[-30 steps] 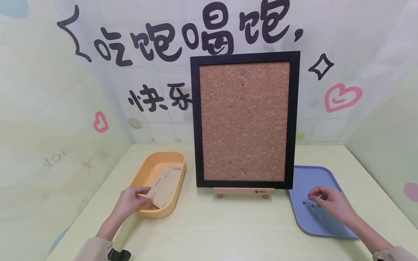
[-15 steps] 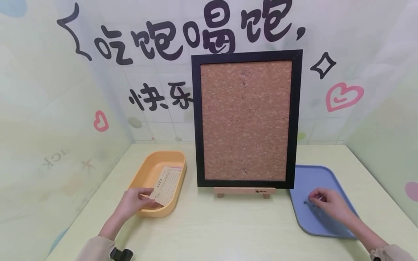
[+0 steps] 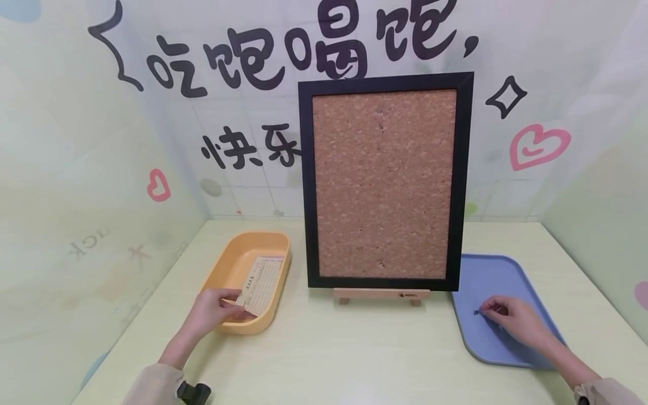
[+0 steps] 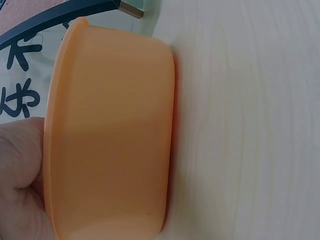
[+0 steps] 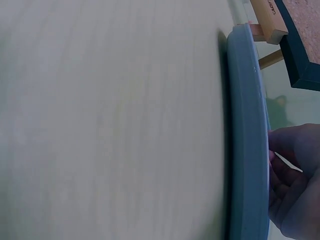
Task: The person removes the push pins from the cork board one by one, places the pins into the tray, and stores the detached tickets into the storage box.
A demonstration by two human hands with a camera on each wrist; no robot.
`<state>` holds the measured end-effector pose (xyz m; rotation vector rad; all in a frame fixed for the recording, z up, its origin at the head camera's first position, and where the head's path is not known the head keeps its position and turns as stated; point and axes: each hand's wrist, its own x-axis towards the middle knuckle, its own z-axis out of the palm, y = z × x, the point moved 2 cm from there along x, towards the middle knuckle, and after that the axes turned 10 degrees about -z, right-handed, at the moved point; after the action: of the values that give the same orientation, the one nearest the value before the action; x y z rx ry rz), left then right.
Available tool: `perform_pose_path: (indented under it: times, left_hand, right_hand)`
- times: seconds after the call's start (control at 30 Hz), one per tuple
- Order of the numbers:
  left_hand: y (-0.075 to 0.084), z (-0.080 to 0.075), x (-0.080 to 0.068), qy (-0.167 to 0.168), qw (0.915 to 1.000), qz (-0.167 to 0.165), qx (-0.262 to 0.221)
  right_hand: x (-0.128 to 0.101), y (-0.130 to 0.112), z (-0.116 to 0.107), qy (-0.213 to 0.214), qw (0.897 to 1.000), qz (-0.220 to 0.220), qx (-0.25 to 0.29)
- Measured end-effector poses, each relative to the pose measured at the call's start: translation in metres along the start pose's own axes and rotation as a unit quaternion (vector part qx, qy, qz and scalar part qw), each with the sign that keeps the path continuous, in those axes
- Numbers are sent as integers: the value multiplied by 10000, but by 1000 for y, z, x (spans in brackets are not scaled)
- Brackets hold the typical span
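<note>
In the head view, my left hand (image 3: 215, 308) reaches over the near end of a yellow-orange tray (image 3: 238, 247), its thumb and fingers pinching the lower edge of a printed paper card (image 3: 260, 285). Another sheet shows at the card's top edge. The tray's side wall (image 4: 112, 130) hides my left fingertips in the left wrist view. At the right, my right hand (image 3: 516, 320) is low over a blue tray (image 3: 491, 275), thumb and index finger pinched at a tiny dark pushpin. A similar dark pushpin (image 3: 476, 312) lies just left of the fingertips. The blue tray's rim (image 5: 250, 140) partly covers those fingers in the right wrist view.
Between the trays, a black-framed cork board (image 3: 385, 185) leans on a small wooden easel (image 3: 382, 294), overlapping the blue tray's back left corner in the head view. A printed wall sheet (image 3: 243, 107) stands behind the pale wooden table (image 3: 349, 349).
My left hand has shifted slightly right and the card has turned a little within the tray. My right hand has lowered its pinched fingertips to the pushpins; fewer of them show now.
</note>
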<state>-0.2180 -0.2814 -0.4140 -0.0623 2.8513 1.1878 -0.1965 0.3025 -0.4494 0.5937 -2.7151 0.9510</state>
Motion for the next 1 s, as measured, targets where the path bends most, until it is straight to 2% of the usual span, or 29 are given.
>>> perform_pose_path:
  times: [0.27,0.67,0.83,0.93,1.0]
  left_hand:
    - [1,3,0,79,9995,-239,166]
    - [1,2,0,203,9993,-28,297]
    - [5,-4,-4,248,9964,-172,797]
    - [6,-9,-2,291,9930,-214,1122]
    - [6,-13,1,329,9920,-126,1215]
  right_hand:
    - [-1,1,2,-95,9999,37,88]
    - [-1,2,2,132,9996,-188,172]
    - [2,1,-2,-38,9997,12,236]
    - [7,-3,-10,-110,9999,42,62]
    - [13,-6,-16,-92,9998,-19,-170]
